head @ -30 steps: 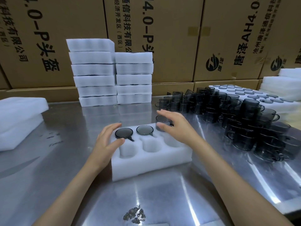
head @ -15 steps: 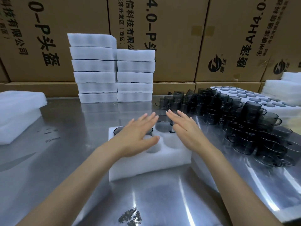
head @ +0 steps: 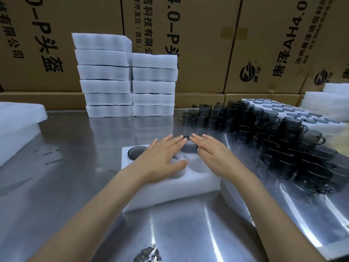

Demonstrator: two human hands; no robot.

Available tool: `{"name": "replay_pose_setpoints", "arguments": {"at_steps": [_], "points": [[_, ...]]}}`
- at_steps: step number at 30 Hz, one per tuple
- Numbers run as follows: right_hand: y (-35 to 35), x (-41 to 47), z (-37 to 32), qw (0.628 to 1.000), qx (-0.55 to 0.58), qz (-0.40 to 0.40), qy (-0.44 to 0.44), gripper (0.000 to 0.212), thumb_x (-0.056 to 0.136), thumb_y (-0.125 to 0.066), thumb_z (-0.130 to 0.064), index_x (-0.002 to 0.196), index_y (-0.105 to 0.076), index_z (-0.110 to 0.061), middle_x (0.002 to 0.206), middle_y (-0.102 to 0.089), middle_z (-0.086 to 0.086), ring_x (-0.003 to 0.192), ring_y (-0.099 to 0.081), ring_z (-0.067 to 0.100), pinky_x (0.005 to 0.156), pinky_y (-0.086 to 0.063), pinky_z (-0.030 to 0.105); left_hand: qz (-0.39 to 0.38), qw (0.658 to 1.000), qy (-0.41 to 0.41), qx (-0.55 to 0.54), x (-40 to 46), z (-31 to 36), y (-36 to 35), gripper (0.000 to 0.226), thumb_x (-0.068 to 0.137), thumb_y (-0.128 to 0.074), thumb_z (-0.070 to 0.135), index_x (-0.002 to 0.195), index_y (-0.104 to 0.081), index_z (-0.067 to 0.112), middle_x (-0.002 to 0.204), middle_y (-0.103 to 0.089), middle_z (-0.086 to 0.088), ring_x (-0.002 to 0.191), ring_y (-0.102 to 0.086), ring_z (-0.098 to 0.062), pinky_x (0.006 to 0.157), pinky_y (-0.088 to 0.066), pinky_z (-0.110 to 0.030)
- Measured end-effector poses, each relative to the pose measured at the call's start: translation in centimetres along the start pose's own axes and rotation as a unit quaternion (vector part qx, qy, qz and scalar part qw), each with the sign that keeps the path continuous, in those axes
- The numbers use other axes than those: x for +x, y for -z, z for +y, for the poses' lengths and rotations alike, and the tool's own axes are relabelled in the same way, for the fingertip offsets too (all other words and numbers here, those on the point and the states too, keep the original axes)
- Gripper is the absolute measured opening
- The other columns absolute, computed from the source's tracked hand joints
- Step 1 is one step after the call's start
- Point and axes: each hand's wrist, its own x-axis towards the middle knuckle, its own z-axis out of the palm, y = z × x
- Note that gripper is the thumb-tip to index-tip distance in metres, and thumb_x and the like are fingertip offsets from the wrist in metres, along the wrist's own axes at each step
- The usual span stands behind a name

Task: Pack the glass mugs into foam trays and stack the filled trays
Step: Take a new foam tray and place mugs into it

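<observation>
A white foam tray [head: 170,193] lies in the middle of the steel table. A dark glass mug [head: 135,152] sits in its far-left pocket, and another mug [head: 189,147] shows between my hands in the far row. My left hand [head: 160,161] lies flat with straight fingers over the tray's far middle, hiding what is under it. My right hand [head: 213,156] lies flat beside it over the far right pocket. The near pockets look bare. Loose dark mugs [head: 279,140] are piled to the right.
Two stacks of foam trays [head: 128,76] stand at the back. More foam [head: 17,127] lies at the left. A large foam sheet holding mugs [head: 309,120] and more foam sit at the far right. Cardboard boxes [head: 188,35] wall the back.
My right hand let go of the mug it was setting into the far right pocket and flattened. My left hand moved right from the far-left mug, and both hands now lie flat over the far row.
</observation>
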Motion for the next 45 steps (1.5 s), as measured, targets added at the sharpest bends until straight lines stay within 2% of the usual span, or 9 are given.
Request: {"name": "replay_pose_setpoints", "arguments": {"at_steps": [5,11,17,22,24,27,35,40,45], "points": [[0.1,0.1,-0.7,0.994,-0.059,-0.086,-0.036,0.049,0.100,-0.022,-0.029,0.149,-0.026,-0.032,0.156,-0.014,-0.019,0.145,-0.009,0.006,0.116,-0.008,0.041,-0.046,0.999,0.016,0.008,0.1,0.0,0.2,0.053,0.097,-0.033,0.050,0.147,-0.027,0.034,0.157,-0.014,0.018,0.145,-0.001,-0.005,0.116,0.002,-0.039],[-0.2,0.1,-1.0,0.996,-0.049,-0.065,-0.040,0.048,0.100,-0.023,-0.029,0.148,-0.029,-0.030,0.157,-0.016,-0.016,0.145,-0.014,0.009,0.117,-0.011,0.043,-0.047,0.998,0.019,0.030,-0.1,0.0,-0.1,0.054,0.098,-0.028,0.049,0.149,-0.019,0.035,0.157,-0.010,0.019,0.145,-0.002,-0.004,0.116,0.004,-0.037],[-0.9,-0.5,-0.1,0.992,0.087,0.082,-0.036,0.042,0.100,-0.037,-0.036,0.140,-0.045,-0.027,0.146,-0.042,-0.010,0.139,-0.029,0.010,0.112,-0.026,0.034,0.042,0.999,0.011,0.002,-0.8,0.1,0.7,0.051,0.098,-0.038,0.044,0.146,-0.031,0.032,0.150,-0.032,0.016,0.142,-0.019,-0.007,0.116,-0.012,-0.037],[0.9,-0.8,1.6,0.957,0.060,0.276,-0.071,0.035,0.095,-0.047,-0.024,0.128,-0.058,-0.022,0.129,-0.058,-0.007,0.125,-0.043,0.013,0.100,-0.035,0.030,0.227,0.966,0.068,-0.106,-3.7,-2.2,1.7,0.034,0.093,-0.054,0.026,0.127,-0.056,0.022,0.127,-0.058,0.003,0.115,-0.051,-0.019,0.099,-0.037,-0.032],[2.5,-0.8,2.6,0.939,0.043,0.327,-0.098,0.035,0.092,-0.048,-0.019,0.124,-0.061,-0.018,0.125,-0.061,-0.002,0.119,-0.049,0.018,0.099,-0.041,0.034,0.302,0.940,0.107,-0.118,-5.6,-3.8,1.4,0.030,0.094,-0.051,0.029,0.122,-0.059,0.020,0.121,-0.059,0.002,0.115,-0.051,-0.020,0.097,-0.037,-0.033],[5.5,-0.9,4.8,0.916,-0.016,0.368,-0.157,0.037,0.088,-0.050,-0.018,0.124,-0.060,-0.014,0.122,-0.063,0.005,0.117,-0.051,0.027,0.097,-0.044,0.042,0.326,0.923,0.155,-0.133,-7.2,-5.9,0.3,0.034,0.095,-0.047,0.031,0.122,-0.058,0.014,0.123,-0.057,-0.004,0.118,-0.049,-0.023,0.100,-0.034,-0.038],[11.1,-1.9,12.8,0.865,-0.143,0.259,-0.406,0.049,0.087,-0.050,-0.026,0.127,-0.045,0.002,0.134,-0.045,0.023,0.125,-0.034,0.038,0.099,-0.034,0.046,0.292,0.895,0.241,-0.237,-6.0,-7.6,-1.1,0.032,0.100,-0.040,0.023,0.122,-0.059,0.009,0.125,-0.056,-0.009,0.105,-0.046,-0.012,0.088,-0.032,-0.029],[11.3,-2.3,15.3,0.854,-0.163,0.202,-0.451,0.043,0.088,-0.054,-0.024,0.123,-0.048,0.000,0.133,-0.046,0.021,0.126,-0.031,0.034,0.097,-0.034,0.044,0.296,0.891,0.247,-0.240,-6.2,-7.8,-1.2,0.032,0.100,-0.039,0.026,0.120,-0.060,0.013,0.122,-0.058,-0.004,0.107,-0.049,-0.014,0.089,-0.035,-0.031],[10.6,-2.6,15.7,0.845,-0.191,0.270,-0.420,0.031,0.091,-0.057,-0.014,0.119,-0.057,-0.002,0.125,-0.053,0.024,0.121,-0.038,0.036,0.093,-0.038,0.045,0.298,0.897,0.249,-0.212,-6.0,-8.0,-1.3,0.031,0.100,-0.039,0.024,0.116,-0.062,0.012,0.121,-0.060,-0.007,0.115,-0.049,-0.025,0.093,-0.034,-0.036]]}}
